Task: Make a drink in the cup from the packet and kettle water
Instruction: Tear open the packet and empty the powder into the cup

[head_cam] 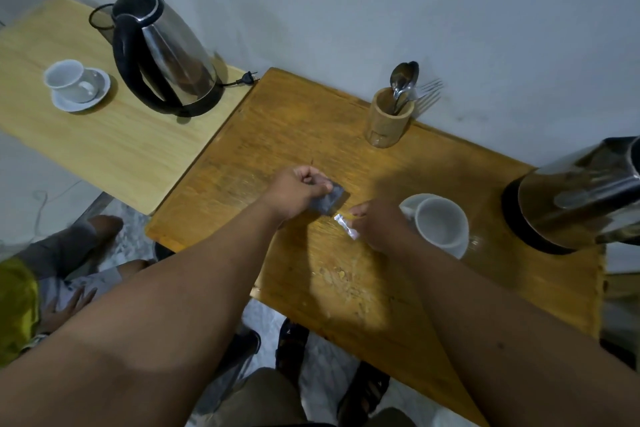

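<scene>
Over the middle of the surface (346, 288), the left hand (298, 192) pinched the dark packet (329, 202) while the right hand (375, 224) gripped its torn-off strip (346, 226). Opening looked done; next, tipping it into the empty cup (441, 224) beside the right-edge kettle (571, 191).

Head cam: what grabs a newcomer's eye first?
Two bare arms reaching to mid-table: the left hand pinches a dark packet, the right hand a torn-off strip. Right beside them sits the empty white cup, with a steel kettle at the right edge.
</scene>
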